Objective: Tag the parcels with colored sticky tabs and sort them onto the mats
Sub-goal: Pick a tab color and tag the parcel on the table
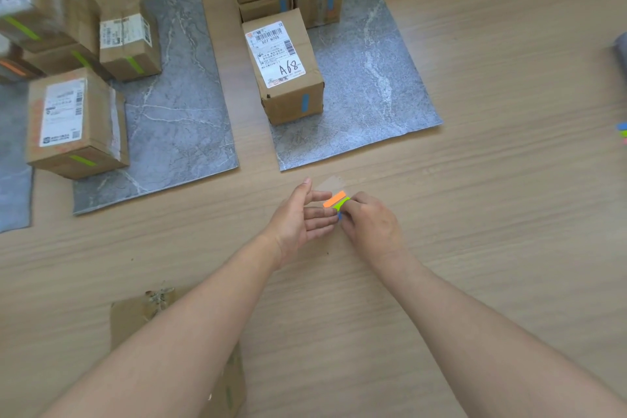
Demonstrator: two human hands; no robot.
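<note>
You're well along: brown cardboard parcels with green tabs (pixel 78 122) sit on the middle grey marbled mat (pixel 183 105), and blue-tabbed parcels (pixel 285 71) on the right grey mat (pixel 373 78). One plain cardboard parcel (pixel 135 316) under your left forearm looks unsorted. Your right hand (pixel 369 227) pinches the orange-green-blue sticky tab pad (pixel 336 201) – it rests on the spread fingers of your left hand (pixel 298 220)

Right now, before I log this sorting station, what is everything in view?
Grey marble-pattern mats: three, wood-grain surface, leftmost cut off.
Brown cardboard parcels with green tabs: four, middle mat.
Brown cardboard parcels with blue tabs: about four, right mat.
Parcel with orange tab: one, left edge.
Brown parcel: one, under left forearm.
Orange-green-blue sticky tab pad: one, between hands.
Loose coloured tabs: few, right edge.
Left hand: open, supports pad.
Right hand: pinches pad.
</note>
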